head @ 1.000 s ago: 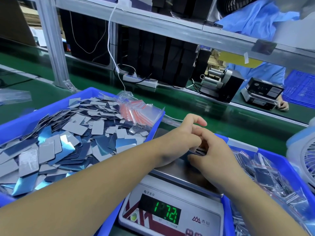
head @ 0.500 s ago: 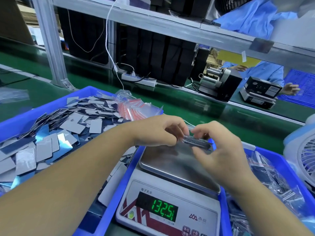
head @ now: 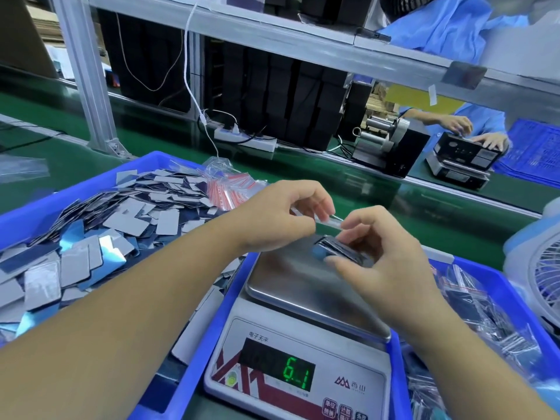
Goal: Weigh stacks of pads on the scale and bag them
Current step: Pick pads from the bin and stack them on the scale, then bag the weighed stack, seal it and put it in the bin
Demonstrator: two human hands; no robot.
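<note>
My right hand (head: 385, 256) grips a small stack of pads (head: 336, 249) just above the steel pan of the scale (head: 306, 294). My left hand (head: 281, 216) pinches a clear plastic bag (head: 328, 219) right beside the stack, over the pan's far edge. The scale's green display (head: 298, 378) reads 6.1. A blue bin (head: 145, 165) on the left holds several loose grey and blue pads (head: 78, 247) and a bundle of red-striped empty bags (head: 230, 189).
A blue bin (head: 509, 286) at the right holds several filled bags. A white fan (head: 542, 268) stands at the far right. Beyond the green conveyor belt (head: 363, 189), another person's hands work at a second scale (head: 463, 159). An aluminium post (head: 88, 80) rises at the left.
Both hands lifted the stack of pads off the scale pan. The display fell from 172 through 132.5 to 6.1. My left hand now pinches a clear bag.
</note>
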